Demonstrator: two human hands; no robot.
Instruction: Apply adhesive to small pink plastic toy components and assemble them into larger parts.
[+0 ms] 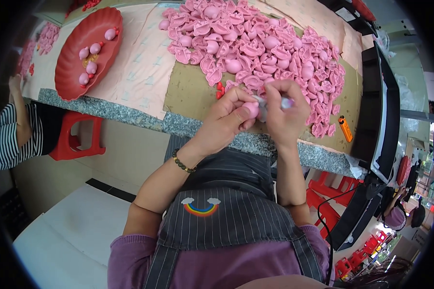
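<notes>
Above the table's front edge, my left hand point(222, 120) is closed with thumb and fingers round a small rounded pink plastic piece point(250, 110). My right hand point(288, 113) is closed close beside it, with its fingertips at the piece's right side. Something whitish and purple point(287, 102) shows between the right fingers, too blurred to name. Just beyond both hands spreads a big heap of pink plastic shell halves point(255, 45), some domed, some hollow side up. A few small red pieces point(219, 90) lie left of my fingertips.
A red scalloped dish point(65, 72) holding several pink figures with red parts stands far left. An orange-handled tool point(345, 129) lies right. A black panel point(378, 106) borders the table's right end. Past the dish, a person in striped sleeves point(5, 130) sits beside a red stool point(77, 137).
</notes>
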